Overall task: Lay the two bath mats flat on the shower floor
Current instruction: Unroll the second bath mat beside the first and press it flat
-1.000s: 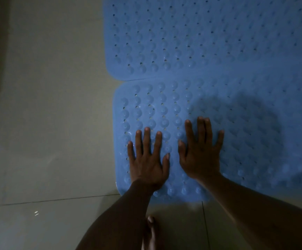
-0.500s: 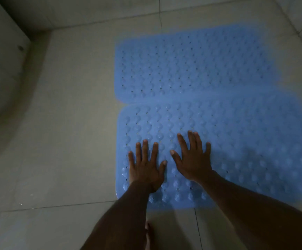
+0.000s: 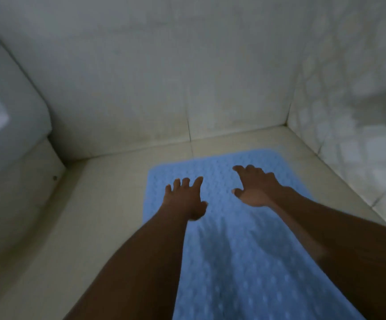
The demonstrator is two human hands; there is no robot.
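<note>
Both arms reach out over the pale blue dimpled rubber bath mat (image 3: 245,262), which lies flat on the cream tiled shower floor (image 3: 108,204) and runs from centre to 5 o'clock. The left hand (image 3: 184,199) has its fingers spread and is empty. At its 3 o'clock the right hand (image 3: 255,188) is loosely bent and also empty. Everything is blurred, so I can't tell whether either palm touches the mat.
</note>
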